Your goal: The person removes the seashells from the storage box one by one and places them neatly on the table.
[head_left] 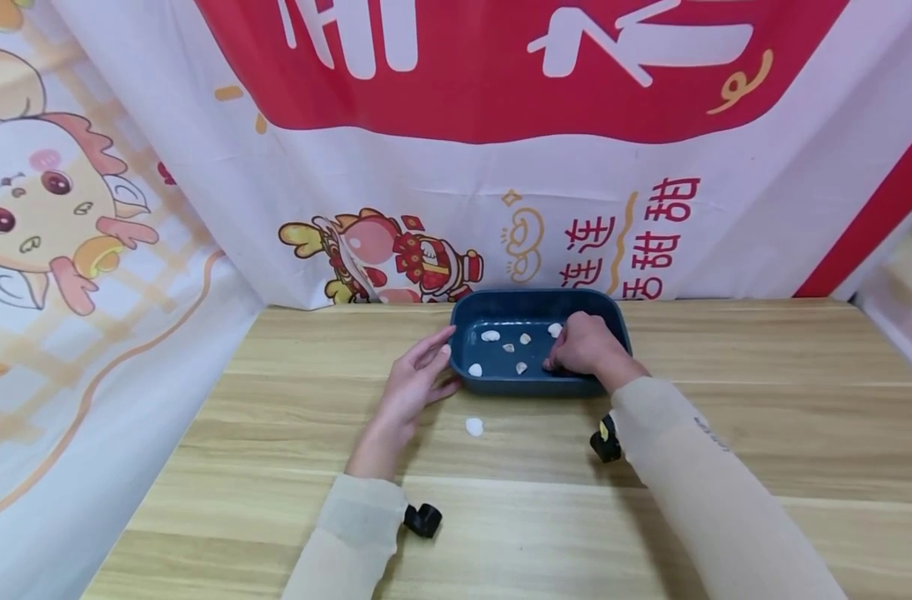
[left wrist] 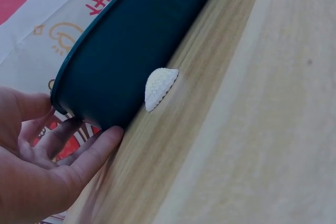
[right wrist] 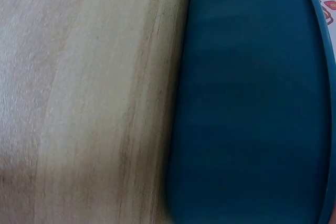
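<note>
A dark blue oblong basin stands on the wooden table against the back cloth. Inside it lie several small shells, among them a white shell and a brownish shell. My left hand touches the basin's left end, its fingers spread along rim and side in the left wrist view. Reaching over the near rim, my right hand is in the basin's right part, fingers bent down; whether they pinch anything is hidden. One white scallop-like shell lies on the table just in front of the basin.
The wooden table extends in front and to both sides. A printed cloth hangs directly behind the basin, and another patterned cloth borders the left. Black wrist devices sit under both sleeves, near the tabletop.
</note>
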A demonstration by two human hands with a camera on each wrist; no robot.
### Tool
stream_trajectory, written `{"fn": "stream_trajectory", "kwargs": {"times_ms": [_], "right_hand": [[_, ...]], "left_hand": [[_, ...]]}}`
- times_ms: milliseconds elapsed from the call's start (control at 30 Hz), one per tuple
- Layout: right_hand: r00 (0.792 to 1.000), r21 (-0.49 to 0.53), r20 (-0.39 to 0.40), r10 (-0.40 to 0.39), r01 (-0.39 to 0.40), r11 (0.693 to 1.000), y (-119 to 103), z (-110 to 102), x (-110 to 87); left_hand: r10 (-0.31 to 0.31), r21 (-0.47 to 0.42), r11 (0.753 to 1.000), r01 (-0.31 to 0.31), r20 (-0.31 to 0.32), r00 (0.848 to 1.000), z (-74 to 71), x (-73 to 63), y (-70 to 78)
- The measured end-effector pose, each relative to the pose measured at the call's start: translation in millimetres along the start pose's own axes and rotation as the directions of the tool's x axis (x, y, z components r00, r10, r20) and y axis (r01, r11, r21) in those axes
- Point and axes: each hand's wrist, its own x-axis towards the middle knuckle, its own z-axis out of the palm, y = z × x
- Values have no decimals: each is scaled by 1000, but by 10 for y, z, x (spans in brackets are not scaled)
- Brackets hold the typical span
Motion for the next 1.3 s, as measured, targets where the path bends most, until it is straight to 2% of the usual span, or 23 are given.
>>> {"fn": "stream_trajectory", "kwargs": {"times_ms": [267,533,767,1300], "right_hand": [[999,-5,22,-26,26,1000,30,-4,-17],[999,80,36,-12,9,997,69,3,-16],[999,107,39,-1,-3,994,66,14,-23],[999,124,8,-32,31,992,78,-2,-27]], "left_hand": [[-22,8,1000,22,-16,1000,-8,-5,-3],[-24,6,1000,24,-12,1000,-20,-13,-22],[-26,10,1000,27,-12,1000,-31,-17,-36],[-16,-6,1000,16,-10,1000,1,-11,-8]]}}
